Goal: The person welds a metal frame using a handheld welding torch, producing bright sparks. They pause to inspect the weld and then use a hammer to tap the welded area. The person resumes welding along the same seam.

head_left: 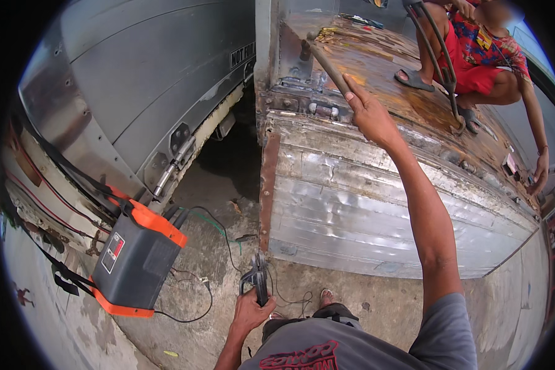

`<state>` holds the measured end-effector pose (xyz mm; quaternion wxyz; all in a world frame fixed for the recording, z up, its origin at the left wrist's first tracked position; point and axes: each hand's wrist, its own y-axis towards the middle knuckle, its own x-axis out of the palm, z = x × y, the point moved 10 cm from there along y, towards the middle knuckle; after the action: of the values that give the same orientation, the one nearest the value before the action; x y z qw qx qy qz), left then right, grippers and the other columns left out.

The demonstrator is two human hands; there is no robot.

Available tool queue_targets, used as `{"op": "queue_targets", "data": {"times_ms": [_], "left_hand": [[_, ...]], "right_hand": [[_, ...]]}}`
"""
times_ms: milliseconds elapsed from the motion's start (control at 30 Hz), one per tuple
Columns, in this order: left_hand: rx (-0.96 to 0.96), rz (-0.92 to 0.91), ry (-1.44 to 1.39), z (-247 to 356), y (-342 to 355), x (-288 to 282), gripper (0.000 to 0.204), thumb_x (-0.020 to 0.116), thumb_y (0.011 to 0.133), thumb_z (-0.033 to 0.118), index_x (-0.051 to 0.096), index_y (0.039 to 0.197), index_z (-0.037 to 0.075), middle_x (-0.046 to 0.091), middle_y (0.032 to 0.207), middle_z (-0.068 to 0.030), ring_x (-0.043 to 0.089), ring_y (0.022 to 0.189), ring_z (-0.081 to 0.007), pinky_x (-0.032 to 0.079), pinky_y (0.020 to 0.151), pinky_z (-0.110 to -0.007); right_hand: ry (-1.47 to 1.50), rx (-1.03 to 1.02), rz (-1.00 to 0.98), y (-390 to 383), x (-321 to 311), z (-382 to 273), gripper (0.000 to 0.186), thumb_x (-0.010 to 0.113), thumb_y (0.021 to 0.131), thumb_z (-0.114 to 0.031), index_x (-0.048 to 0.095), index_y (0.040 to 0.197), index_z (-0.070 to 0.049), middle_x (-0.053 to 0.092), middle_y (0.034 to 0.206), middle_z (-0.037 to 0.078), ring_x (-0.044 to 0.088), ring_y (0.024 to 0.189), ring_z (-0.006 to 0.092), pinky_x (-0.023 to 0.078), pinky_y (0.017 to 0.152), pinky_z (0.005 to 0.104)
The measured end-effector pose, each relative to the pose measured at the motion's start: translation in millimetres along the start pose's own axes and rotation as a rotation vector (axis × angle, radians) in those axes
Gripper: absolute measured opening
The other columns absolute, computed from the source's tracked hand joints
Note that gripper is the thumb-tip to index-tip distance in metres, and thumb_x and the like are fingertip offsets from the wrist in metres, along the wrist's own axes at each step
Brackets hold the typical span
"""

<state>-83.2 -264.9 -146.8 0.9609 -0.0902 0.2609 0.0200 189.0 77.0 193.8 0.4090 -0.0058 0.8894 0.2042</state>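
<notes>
My right hand (373, 117) is closed round the wooden handle of a hammer (332, 69). Its head is up by the metal corner post (295, 52) at the edge of a truck bed. Lower down, my left hand (251, 311) grips a black welding clamp (259, 279) by its handles. The clamp's upper end is at the lower tip of a rusty metal strip (269, 191) on the bed's dented side panel (339, 216); I cannot tell whether it bites on it.
A grey and orange welding machine (135, 259) hangs by straps at the left, beside a grey vehicle body (160, 68). Thin cables (209, 302) trail over the concrete floor. Another person (481, 55) squats on the worn wooden bed (382, 61), next to a bent metal bar (447, 74).
</notes>
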Motion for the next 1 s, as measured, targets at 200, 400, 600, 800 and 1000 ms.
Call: {"op": "queue_targets", "data": {"times_ms": [200,400,600,800,1000], "left_hand": [[-0.036,0.042,-0.026,19.6,0.5,18.7,0.029,0.083,0.088,0.028,0.074,0.097,0.001,0.075,0.076,-0.0153,0.076,0.070,-0.0289,0.059,0.069,-0.042],[-0.052,0.104,-0.002,47.4,6.9,31.9,0.030,0.083,0.089,0.029,0.074,0.097,0.002,0.072,0.073,-0.0132,0.072,0.066,-0.0253,0.057,0.067,-0.040],[-0.013,0.082,0.060,92.9,26.4,49.1,0.033,0.082,0.089,0.032,0.074,0.099,0.002,0.070,0.071,-0.0127,0.071,0.065,-0.0250,0.057,0.067,-0.040],[-0.156,0.136,-0.093,95.0,10.2,63.8,0.031,0.082,0.089,0.030,0.074,0.098,0.002,0.069,0.067,-0.0113,0.071,0.063,-0.0214,0.057,0.065,-0.038],[-0.109,0.183,0.015,98.1,10.0,88.0,0.029,0.082,0.090,0.028,0.075,0.098,0.002,0.070,0.068,-0.0108,0.072,0.064,-0.0200,0.057,0.065,-0.038]], "right_hand": [[-0.189,-0.004,-0.114,17.9,14.3,64.1,0.061,0.048,0.115,-0.046,0.037,0.172,-0.027,0.068,0.141,0.028,0.068,0.124,0.0451,0.051,0.110,0.0459],[0.032,-0.141,0.015,32.5,-30.4,34.1,0.060,0.045,0.116,-0.042,0.033,0.173,-0.029,0.066,0.149,0.024,0.064,0.134,0.0470,0.048,0.114,0.0521],[-0.142,-0.103,-0.293,26.3,22.5,76.5,0.059,0.041,0.117,-0.044,0.031,0.173,-0.032,0.060,0.156,0.023,0.057,0.143,0.0470,0.045,0.118,0.0522],[0.158,-0.037,-0.142,15.9,-33.1,55.3,0.056,0.046,0.117,-0.042,0.038,0.171,-0.032,0.066,0.148,0.022,0.066,0.130,0.0407,0.050,0.112,0.0481],[0.043,-0.004,-0.317,14.6,-3.4,96.4,0.055,0.044,0.118,-0.039,0.038,0.172,-0.034,0.071,0.106,0.013,0.065,0.078,0.0191,0.060,0.085,0.0398]]}}
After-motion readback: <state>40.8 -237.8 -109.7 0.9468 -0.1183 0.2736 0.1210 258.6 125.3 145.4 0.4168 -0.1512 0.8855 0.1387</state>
